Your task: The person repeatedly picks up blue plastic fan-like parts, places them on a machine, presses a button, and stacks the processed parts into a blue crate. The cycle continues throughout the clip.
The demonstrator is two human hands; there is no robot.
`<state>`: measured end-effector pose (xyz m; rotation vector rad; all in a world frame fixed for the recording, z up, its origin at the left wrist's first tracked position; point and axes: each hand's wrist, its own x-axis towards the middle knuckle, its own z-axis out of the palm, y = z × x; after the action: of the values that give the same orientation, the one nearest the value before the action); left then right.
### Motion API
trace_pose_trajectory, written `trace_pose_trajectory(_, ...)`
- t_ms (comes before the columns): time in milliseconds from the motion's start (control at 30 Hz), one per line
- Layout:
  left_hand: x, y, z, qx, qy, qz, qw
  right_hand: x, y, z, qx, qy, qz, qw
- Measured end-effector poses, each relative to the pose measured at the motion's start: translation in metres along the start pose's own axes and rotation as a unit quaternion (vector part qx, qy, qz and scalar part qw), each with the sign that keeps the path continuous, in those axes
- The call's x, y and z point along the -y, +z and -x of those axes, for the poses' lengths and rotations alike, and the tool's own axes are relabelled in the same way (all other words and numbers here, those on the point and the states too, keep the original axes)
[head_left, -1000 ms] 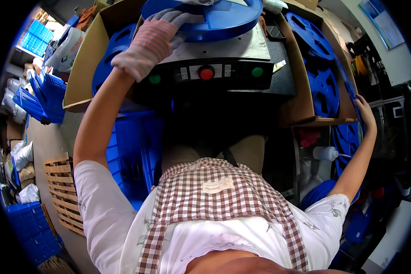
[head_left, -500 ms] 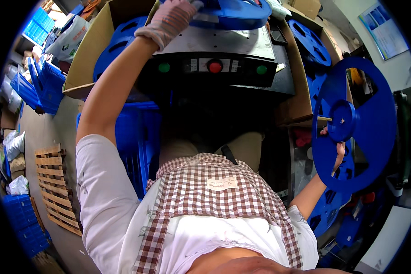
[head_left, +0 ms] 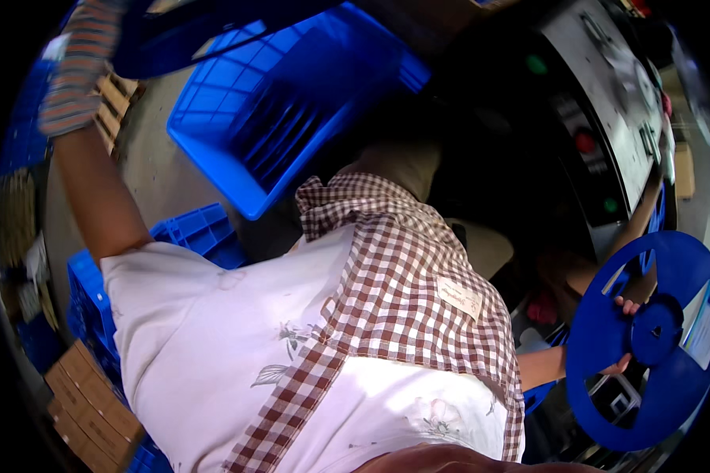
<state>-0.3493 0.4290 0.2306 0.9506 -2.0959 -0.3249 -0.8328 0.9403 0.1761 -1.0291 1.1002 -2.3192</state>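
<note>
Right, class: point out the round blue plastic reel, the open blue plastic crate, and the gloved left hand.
Round blue plastic reel (head_left: 607, 370): head view, on its flat lower-left face.
Open blue plastic crate (head_left: 252, 118): head view, on its slatted floor.
Gloved left hand (head_left: 79, 71): head view, on the striped glove's back.

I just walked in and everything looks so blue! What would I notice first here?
First, the big blue reel at the lower right, held up by the bare right hand, its fingers poking through the openings. Next, the large blue crate at the top middle, on the floor. At the upper left, the left hand in a striped glove reaches up to another blue thing.
</note>
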Motion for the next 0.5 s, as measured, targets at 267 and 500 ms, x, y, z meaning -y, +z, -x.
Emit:
trace_pose_trajectory(267,0.245,0.137,0.189,0.126,-0.171,-0.189,0.959,-0.010,0.051,-0.027,0.050,0.088,-0.013,0.995)
trace_pose_trajectory(500,0.300,0.215,0.208,0.287,-0.320,-0.202,0.880,-0.016,0.052,-0.025,-0.011,0.035,0.039,0.999)
